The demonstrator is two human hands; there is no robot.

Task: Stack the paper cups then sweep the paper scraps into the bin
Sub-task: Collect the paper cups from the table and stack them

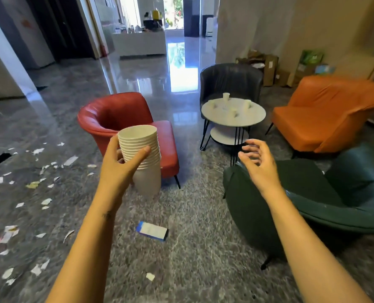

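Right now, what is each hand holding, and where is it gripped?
The left hand grips the stack of paper cups around its upper rims. The right hand holds nothing.

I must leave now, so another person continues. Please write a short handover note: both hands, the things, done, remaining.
Left-hand grip holds the stack of paper cups. Right-hand grip is open, holds nothing.
Loose cups stand on the round table; paper scraps lie on the floor at left. No bin in view.
Done: many cups stacked. Left: the table cups, all sweeping.
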